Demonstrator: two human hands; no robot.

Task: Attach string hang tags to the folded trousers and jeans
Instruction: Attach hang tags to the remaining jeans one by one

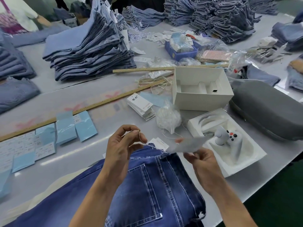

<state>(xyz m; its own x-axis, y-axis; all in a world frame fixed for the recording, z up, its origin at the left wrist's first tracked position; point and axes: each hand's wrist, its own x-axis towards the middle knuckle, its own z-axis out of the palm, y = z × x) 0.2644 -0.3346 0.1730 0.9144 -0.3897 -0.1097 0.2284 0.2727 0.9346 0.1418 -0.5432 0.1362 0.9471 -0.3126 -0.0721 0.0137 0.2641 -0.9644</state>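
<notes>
A pair of dark blue jeans [147, 185] lies at the near edge of the grey table [101, 89], back pocket up, waistband pointing away from the person. A thin pale string [148, 145] runs from the waistband up to the left hand [121, 145], which pinches its end between thumb and fingertips, the string drawn taut. The right hand [203, 161] holds a blurred grey tag [188, 145] just above the waistband, fingers curled round its lower edge. A white tag [161, 143] lies on the table just beyond the jeans. Further out sits a stack of white hang tags [141, 105], with a clear bag of white strings [168, 117] beside it. To the right, an open white tray [255, 154] holds a grey game controller [227, 136], with an empty white box [201, 86] behind it and a grey oval case [268, 112] at the far right. Pale blue packets [73, 126] and sheets of labels [24, 149] lie to the left, along a long wooden ruler [98, 104]. Tall stacks of folded jeans [88, 48] fill the back of the table.
</notes>
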